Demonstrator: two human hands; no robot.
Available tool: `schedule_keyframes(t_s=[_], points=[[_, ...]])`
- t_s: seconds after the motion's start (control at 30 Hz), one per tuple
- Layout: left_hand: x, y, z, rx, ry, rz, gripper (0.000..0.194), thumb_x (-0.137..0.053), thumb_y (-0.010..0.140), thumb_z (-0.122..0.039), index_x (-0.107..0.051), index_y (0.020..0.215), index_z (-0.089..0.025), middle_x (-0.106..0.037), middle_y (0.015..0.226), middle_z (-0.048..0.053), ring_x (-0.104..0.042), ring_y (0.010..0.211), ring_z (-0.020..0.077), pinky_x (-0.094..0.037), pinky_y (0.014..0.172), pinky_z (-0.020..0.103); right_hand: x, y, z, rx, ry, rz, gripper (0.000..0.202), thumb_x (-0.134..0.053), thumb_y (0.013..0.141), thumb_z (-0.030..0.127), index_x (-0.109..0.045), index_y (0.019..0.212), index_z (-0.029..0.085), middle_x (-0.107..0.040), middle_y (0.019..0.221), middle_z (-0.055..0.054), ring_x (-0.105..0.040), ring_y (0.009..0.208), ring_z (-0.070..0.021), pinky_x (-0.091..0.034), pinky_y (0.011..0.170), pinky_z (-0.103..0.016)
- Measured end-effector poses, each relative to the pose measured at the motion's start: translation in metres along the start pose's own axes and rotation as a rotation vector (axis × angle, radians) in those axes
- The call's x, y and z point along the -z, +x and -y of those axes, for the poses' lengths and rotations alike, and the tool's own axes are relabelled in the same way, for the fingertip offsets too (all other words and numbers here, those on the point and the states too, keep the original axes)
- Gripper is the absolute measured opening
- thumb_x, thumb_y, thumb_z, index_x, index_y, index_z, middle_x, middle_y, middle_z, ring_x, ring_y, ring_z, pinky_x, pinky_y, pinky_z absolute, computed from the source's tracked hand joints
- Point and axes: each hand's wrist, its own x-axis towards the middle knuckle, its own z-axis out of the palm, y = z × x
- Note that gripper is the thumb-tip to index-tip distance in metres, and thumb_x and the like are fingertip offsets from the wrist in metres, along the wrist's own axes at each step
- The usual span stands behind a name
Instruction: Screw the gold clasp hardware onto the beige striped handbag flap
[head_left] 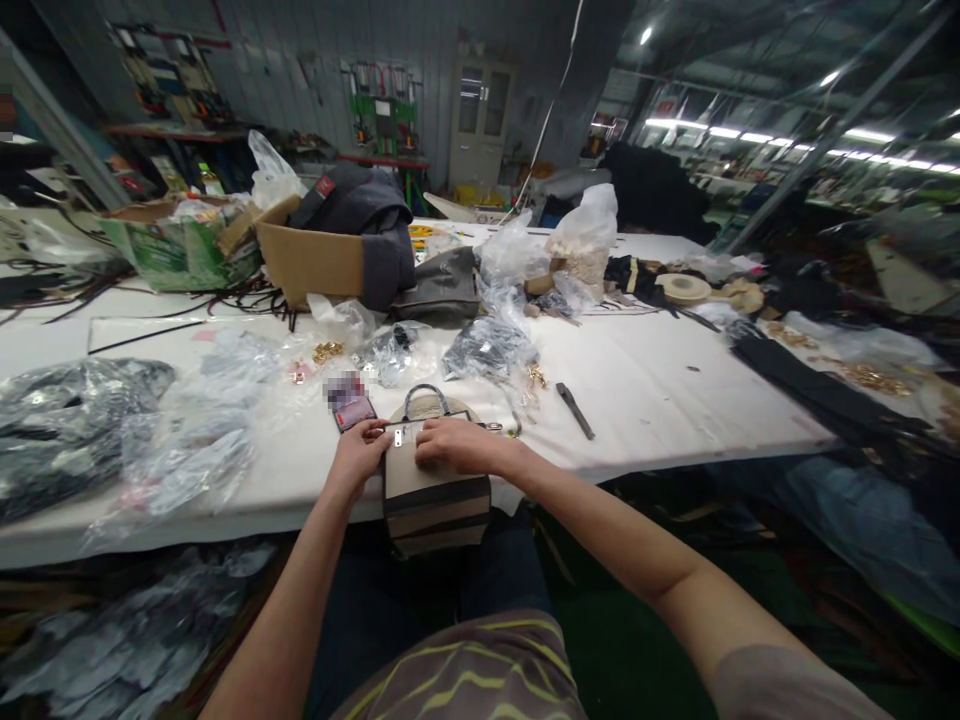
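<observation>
A small handbag [433, 507] in beige with dark stripes leans over the table's front edge, above my lap. Its dark curved handle [426, 388] stands up at the top, and a small metal plate [398, 437] shows near its upper left corner. With thumb and fingers, my left hand [360, 455] pinches the bag's upper left edge. Across the upper front panel lies my right hand [461, 446], fingers curled in; what they hold, if anything, is hidden. A metal clasp [491, 427] shows at the bag's right side.
On the white table [637, 390] a dark flat tool [575, 411] lies at the right. Plastic bags of parts [487, 347] and gold fittings [328, 352] sit behind the handbag. A cardboard box [311, 265] stands farther back. Wrapped dark pieces [67, 430] lie left.
</observation>
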Motion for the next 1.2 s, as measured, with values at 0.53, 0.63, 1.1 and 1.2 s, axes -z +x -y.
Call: schedule_keyframes(t_s=[0.53, 0.63, 1.1, 1.2], points=[[-0.002, -0.003, -0.006, 0.017, 0.028, -0.029, 0.068, -0.093, 0.056, -0.059, -0.085, 0.108, -0.015, -0.081, 0.094, 0.01, -0.071, 0.087, 0.025, -0.056, 0.077, 0.035, 0.002, -0.003, -0.035, 0.046, -0.03, 0.046, 0.033, -0.07, 0.099, -0.003, -0.083, 0.12, 0.019, -0.081, 0.12, -0.008, -0.068, 0.115, -0.0235, -0.049, 0.095, -0.033], [-0.002, -0.001, -0.004, 0.048, 0.01, -0.021, 0.07, -0.093, 0.056, -0.057, -0.085, 0.112, -0.015, -0.081, 0.093, 0.009, -0.071, 0.087, 0.0244, -0.055, 0.077, 0.035, 0.004, 0.002, -0.043, 0.071, -0.012, 0.084, 0.034, -0.073, 0.098, -0.001, -0.085, 0.121, 0.021, -0.083, 0.119, -0.007, -0.068, 0.114, -0.0234, -0.049, 0.094, -0.032], [0.001, -0.003, 0.0, 0.005, 0.019, -0.011, 0.069, -0.094, 0.061, -0.06, -0.085, 0.112, -0.015, -0.082, 0.097, 0.011, -0.073, 0.09, 0.0264, -0.056, 0.081, 0.038, 0.007, 0.01, -0.03, 0.142, -0.28, 0.202, 0.028, -0.068, 0.099, -0.002, -0.08, 0.112, 0.02, -0.076, 0.113, -0.008, -0.06, 0.104, -0.0247, -0.04, 0.08, -0.035], [0.001, -0.001, 0.003, 0.01, 0.012, -0.009, 0.069, -0.095, 0.06, -0.06, -0.085, 0.112, -0.015, -0.083, 0.097, 0.012, -0.073, 0.09, 0.0267, -0.055, 0.08, 0.038, 0.007, 0.006, -0.025, 0.143, -0.332, 0.213, 0.027, -0.066, 0.101, -0.002, -0.078, 0.113, 0.019, -0.074, 0.114, -0.009, -0.059, 0.106, -0.0252, -0.039, 0.081, -0.034]])
